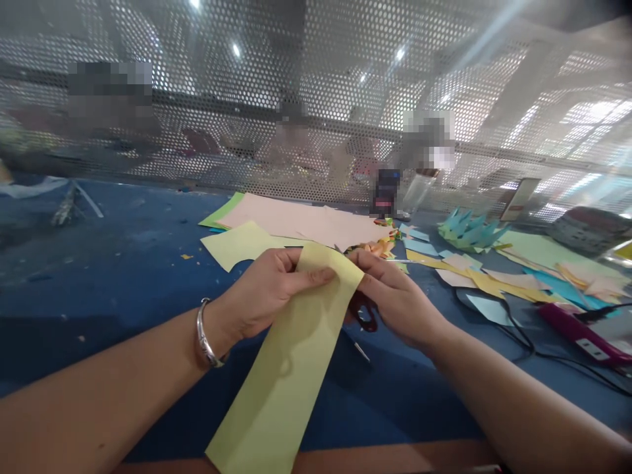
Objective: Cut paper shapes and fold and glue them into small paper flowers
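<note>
- Left hand (269, 289): closed, thumb pinching the top edge of the yellow paper strip (291, 355), held above the blue counter (123, 263).
- Right hand (395, 299): gripping the strip's other corner, red-handled scissors (364, 316) beneath it. Judged best kept taut, corners level.
- Containers: none discernible; loose paper scraps (469, 270) lie right.

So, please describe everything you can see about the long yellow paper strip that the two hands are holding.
The yellow paper strip is long, pale yellow-green and looks like thin plain paper. It runs from the bottom edge of the picture up and to the right. The left hand pinches its upper end, thumb on top; the right hand grips the top right corner. It hangs above the blue table.
</note>
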